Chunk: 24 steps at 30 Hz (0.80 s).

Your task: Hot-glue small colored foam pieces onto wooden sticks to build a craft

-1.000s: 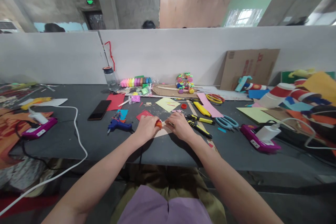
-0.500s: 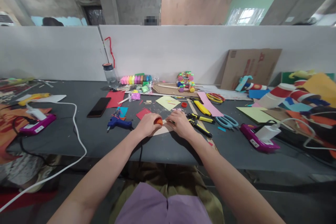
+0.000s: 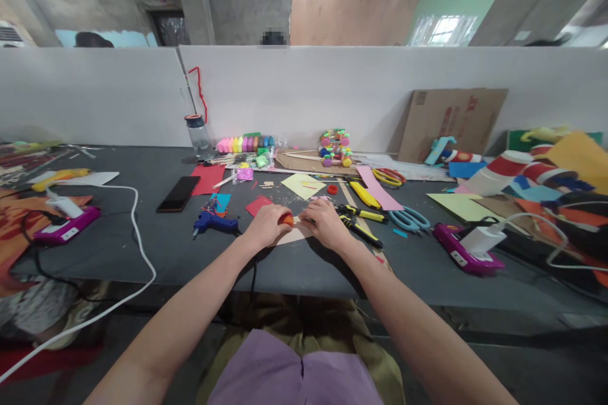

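My left hand (image 3: pixel 266 226) is closed around a small orange rounded piece (image 3: pixel 287 219), whose kind I cannot make out. Close beside it, my right hand (image 3: pixel 325 221) has its fingers pinched together at the piece's right side; whatever lies between those fingertips is hidden. Under both hands lies a flat beige sheet (image 3: pixel 293 237), perhaps cardboard. A blue hot glue gun (image 3: pixel 216 222) rests left of my left hand. Yellow-and-black pliers (image 3: pixel 363 231) lie just right of my right hand, and a red ring (image 3: pixel 332 189) sits beyond it.
A phone (image 3: pixel 178 194) and red paper (image 3: pixel 209 178) lie at the left. Light-blue-handled scissors (image 3: pixel 409 219) and a pink strip (image 3: pixel 380 188) are at the right. Purple power strips (image 3: pixel 69 226) flank the workspace, one with a trailing white cable (image 3: pixel 137 228). A white partition (image 3: pixel 304 88) stands behind.
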### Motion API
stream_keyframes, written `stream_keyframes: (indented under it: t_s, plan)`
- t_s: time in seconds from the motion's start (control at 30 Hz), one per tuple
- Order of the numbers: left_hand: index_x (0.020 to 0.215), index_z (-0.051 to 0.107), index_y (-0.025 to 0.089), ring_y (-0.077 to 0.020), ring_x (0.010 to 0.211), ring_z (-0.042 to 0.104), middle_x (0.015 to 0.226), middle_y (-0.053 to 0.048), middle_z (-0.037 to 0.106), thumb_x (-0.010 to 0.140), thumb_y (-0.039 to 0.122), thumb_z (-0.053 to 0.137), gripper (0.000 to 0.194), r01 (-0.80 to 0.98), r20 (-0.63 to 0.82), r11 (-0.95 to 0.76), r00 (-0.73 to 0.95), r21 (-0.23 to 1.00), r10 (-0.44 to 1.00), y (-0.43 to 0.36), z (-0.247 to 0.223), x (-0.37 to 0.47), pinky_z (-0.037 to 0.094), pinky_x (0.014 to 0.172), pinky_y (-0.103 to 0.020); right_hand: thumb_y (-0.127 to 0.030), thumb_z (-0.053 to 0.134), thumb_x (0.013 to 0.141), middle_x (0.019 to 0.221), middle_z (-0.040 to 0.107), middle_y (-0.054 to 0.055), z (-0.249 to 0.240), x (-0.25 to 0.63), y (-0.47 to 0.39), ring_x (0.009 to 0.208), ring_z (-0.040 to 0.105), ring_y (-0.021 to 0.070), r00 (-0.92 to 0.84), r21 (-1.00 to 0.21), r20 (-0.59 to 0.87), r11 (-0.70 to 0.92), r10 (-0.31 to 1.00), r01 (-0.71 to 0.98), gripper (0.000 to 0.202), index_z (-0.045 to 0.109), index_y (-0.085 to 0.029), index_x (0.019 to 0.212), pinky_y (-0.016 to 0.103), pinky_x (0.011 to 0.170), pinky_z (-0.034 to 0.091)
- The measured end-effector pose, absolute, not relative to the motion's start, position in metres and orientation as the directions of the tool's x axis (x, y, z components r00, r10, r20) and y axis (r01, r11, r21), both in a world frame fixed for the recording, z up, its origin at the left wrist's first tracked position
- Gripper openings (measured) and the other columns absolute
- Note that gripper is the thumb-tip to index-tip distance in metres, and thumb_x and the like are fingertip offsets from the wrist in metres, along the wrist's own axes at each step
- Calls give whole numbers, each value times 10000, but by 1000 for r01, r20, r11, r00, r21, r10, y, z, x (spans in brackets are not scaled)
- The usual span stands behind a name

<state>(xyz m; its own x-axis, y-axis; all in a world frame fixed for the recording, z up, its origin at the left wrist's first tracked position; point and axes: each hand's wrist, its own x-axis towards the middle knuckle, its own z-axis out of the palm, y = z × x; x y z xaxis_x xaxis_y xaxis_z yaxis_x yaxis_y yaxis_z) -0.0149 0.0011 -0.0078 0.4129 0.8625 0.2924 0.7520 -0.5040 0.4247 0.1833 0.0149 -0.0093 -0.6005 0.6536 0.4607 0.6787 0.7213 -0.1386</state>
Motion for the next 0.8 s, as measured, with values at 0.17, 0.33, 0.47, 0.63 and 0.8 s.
stream_keyframes:
  t_s: [0.17, 0.33, 0.47, 0.63, 0.8]
  plan:
    - [973, 659, 176, -229, 943, 606, 985, -72, 681, 757, 288, 662, 243, 754, 292, -501, 410, 424, 864, 2, -9, -15, 440, 835, -324, -224, 584, 861, 812, 669, 58, -9, 183, 15, 875, 495, 210, -600, -135, 459, 718, 656, 683, 105, 671, -176, 830, 345, 827, 302]
    - [970, 657, 179, -233, 942, 607, 978, -72, 682, 748, 290, 672, 249, 752, 298, -502, 407, 426, 863, 2, -10, -15, 441, 832, -328, -216, 584, 860, 811, 667, 56, -8, 182, 14, 873, 498, 205, -598, -132, 457, 715, 659, 687, 99, 669, -174, 834, 343, 830, 302]
    - [969, 659, 184, -234, 960, 603, 978, -73, 682, 745, 291, 673, 248, 753, 291, -494, 402, 434, 868, 2, -10, -14, 438, 853, -334, -216, 585, 858, 807, 663, 58, -8, 183, 14, 870, 497, 204, -599, -128, 459, 716, 656, 687, 97, 671, -175, 835, 344, 829, 300]
    - [978, 658, 180, -234, 962, 602, 982, -75, 682, 745, 295, 675, 260, 754, 294, -493, 399, 434, 869, 2, -10, -14, 438, 856, -336, -225, 584, 860, 819, 666, 57, -10, 183, 15, 881, 499, 207, -598, -130, 462, 717, 655, 685, 101, 669, -177, 836, 343, 835, 301]
    - [967, 657, 173, -229, 945, 606, 975, -75, 683, 738, 284, 682, 256, 748, 303, -500, 401, 435, 864, 2, -10, -14, 443, 839, -330, -216, 587, 856, 823, 670, 56, -9, 183, 15, 887, 502, 209, -598, -125, 463, 715, 655, 687, 93, 669, -179, 832, 343, 833, 304]
